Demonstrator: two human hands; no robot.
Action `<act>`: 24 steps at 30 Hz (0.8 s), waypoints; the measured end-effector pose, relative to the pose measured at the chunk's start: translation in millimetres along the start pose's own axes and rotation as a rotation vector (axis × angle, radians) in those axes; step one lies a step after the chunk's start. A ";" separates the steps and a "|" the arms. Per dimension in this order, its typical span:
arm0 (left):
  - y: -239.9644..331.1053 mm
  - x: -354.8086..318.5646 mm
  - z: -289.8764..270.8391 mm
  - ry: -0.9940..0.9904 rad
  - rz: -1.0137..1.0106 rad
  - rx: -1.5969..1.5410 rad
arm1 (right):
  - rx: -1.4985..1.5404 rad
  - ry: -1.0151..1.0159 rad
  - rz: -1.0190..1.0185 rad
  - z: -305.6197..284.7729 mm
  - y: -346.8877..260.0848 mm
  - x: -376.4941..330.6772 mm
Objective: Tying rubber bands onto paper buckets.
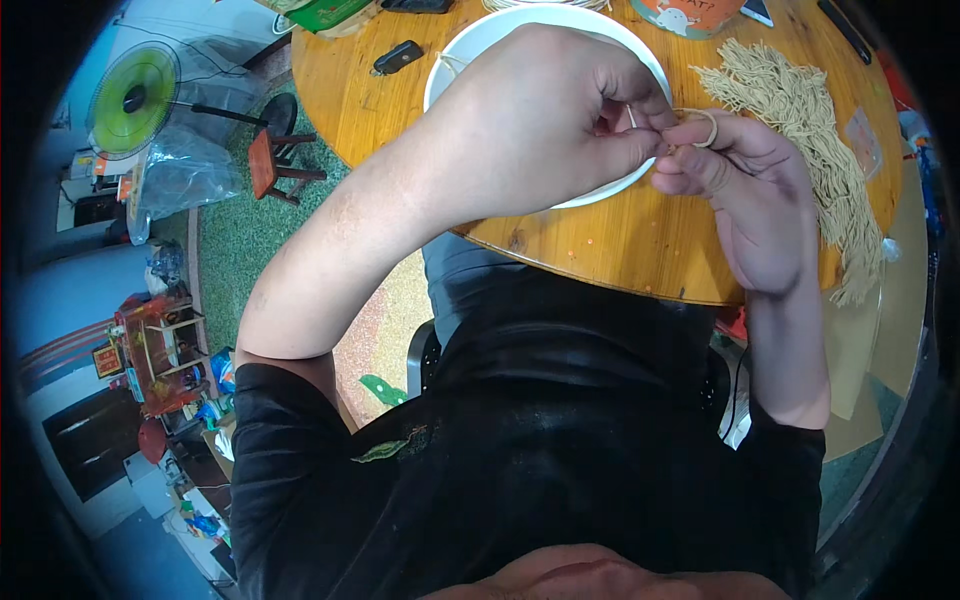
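Observation:
A beige cord [712, 128] is pinched between my two hands, above the right rim of a white round basin [645, 52]. My left hand [570, 120] reaches across the basin, its thumb and fingertips closed on the cord, with a thin pale strand showing by the fingers. On the right, my right hand [755, 185] pinches the same cord between thumb and forefinger, and a small loop stands up over that forefinger. Where the fingertips meet, the cord is partly hidden. Beyond my right hand lies a thick bundle of beige cords [810, 140], draping toward the table's edge.
The round wooden table [590, 240] also bears a small black object [398, 57], a green container [325, 12], an orange container [685, 15], a phone [757, 12] and a dark pen-like stick [845, 30]. A green fan [133, 97] and small wooden stool [268, 165] stand left.

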State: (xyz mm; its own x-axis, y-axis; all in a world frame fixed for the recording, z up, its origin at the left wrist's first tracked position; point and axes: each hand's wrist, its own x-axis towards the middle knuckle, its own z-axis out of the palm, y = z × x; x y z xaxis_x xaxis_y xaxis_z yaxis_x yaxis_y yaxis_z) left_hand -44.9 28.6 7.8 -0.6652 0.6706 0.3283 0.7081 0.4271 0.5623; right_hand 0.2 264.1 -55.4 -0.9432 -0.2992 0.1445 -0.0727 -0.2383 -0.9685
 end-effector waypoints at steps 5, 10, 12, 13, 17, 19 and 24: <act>-2.1 -0.2 1.8 0.010 0.007 0.005 | 0.055 0.004 0.070 -3.5 -4.0 0.1; -1.6 0.1 1.9 -0.056 -0.038 0.026 | 0.075 -0.003 0.097 -7.2 -6.0 1.0; 0.1 0.0 4.3 -0.057 -0.034 0.032 | 0.067 -0.024 0.091 -9.4 -5.4 2.5; 0.4 0.0 6.0 -0.060 -0.031 0.037 | 0.059 -0.047 0.087 -10.6 -5.0 3.2; 0.2 2.1 12.7 -0.061 -0.021 0.063 | 0.031 -0.051 0.068 -16.4 -6.4 5.6; -0.6 1.0 14.1 -0.073 -0.021 0.063 | -0.096 -0.030 0.014 -14.3 -6.6 5.9; -3.7 1.0 13.3 -0.121 -0.110 -0.022 | -0.142 0.033 -0.113 -3.4 -2.9 6.7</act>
State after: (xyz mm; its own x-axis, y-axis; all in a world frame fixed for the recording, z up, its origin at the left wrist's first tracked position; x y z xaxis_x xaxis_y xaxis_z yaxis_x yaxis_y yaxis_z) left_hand -45.0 35.8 -4.1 -0.7043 0.6892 0.1703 0.6259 0.4897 0.6070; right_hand -7.0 265.9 -52.3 -0.9365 -0.2467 0.2491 -0.2212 -0.1354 -0.9658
